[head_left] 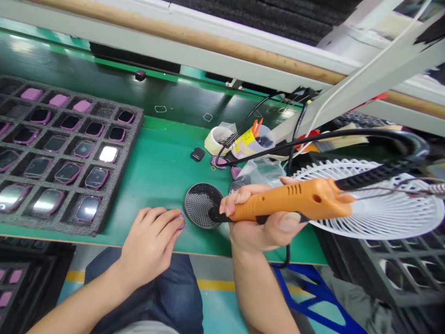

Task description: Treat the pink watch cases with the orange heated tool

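The right fingers (231,204) were clenched around the orange electric screwdriver (295,199), a firm wrap that steadied its black nose at the edge of the perforated black disc (200,206). The left fingers (163,222) curved over a small purple-rimmed part (181,221) on the green bench mat (163,174), beside a black foam tray (21,218) of similar parts.

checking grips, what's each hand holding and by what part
Right hand: soldering iron, by its orange body. Left hand: small purple piece at the fingertips, hold unclear.
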The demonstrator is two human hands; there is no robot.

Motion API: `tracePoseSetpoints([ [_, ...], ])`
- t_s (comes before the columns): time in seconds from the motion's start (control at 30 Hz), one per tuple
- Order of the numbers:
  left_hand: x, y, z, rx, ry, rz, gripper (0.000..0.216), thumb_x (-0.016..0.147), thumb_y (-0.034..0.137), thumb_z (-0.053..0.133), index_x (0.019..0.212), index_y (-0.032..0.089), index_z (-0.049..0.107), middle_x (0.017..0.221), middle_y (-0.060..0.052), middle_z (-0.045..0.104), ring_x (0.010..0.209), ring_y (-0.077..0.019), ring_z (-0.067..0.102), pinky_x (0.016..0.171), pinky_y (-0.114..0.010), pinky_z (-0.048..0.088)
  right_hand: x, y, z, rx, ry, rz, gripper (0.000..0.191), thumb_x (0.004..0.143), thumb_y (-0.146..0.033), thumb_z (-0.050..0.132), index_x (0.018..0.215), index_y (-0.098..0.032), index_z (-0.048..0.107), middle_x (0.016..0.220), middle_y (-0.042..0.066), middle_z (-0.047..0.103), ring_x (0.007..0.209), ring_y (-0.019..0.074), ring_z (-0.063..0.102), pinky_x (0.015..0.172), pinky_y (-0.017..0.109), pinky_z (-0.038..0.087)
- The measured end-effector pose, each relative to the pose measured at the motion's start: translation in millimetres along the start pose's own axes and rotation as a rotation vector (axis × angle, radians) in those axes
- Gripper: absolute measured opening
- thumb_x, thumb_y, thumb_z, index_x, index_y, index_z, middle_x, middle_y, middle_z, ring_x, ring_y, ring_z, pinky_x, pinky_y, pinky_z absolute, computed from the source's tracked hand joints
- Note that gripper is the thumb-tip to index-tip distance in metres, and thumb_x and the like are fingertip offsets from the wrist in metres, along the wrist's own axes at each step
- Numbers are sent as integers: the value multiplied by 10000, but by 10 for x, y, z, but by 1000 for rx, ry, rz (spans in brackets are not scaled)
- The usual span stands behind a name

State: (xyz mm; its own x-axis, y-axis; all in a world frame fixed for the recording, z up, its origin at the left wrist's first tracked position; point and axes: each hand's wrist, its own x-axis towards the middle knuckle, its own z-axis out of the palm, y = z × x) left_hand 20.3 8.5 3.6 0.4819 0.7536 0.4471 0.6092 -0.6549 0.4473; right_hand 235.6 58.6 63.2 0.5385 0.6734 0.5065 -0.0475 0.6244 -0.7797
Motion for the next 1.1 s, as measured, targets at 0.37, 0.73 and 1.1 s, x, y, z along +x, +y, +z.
tracePoseSetpoints([
  [0.37,53,17,-34,-11,-34,41,187,1118,189,699,1259,256,800,1259,-101,808,1140,-270,742,931,-455,560,-90,-343,226,67,-177,150,455,969,-699,818,1282,-409,660,793,-64,724,434,177,595,387,341,551],
  [0.73,54,15,-22,-5,-42,57,161,1128,191,689,1243,239,790,1246,-97,802,1137,-271,720,953,-468,540,-165,-181,223,96,-291,214,535,961,-739,818,1344,-432,606,832,-76,724,455,175,608,425,356,569],
  [1.1,39,-3,23,-29,-8,78,147,1127,192,691,1243,214,777,1236,-107,788,1126,-283,698,938,-473,498,-219,-164,193,136,-296,254,527,952,-660,873,1343,-411,623,876,-57,750,521,193,664,496,383,615],
])
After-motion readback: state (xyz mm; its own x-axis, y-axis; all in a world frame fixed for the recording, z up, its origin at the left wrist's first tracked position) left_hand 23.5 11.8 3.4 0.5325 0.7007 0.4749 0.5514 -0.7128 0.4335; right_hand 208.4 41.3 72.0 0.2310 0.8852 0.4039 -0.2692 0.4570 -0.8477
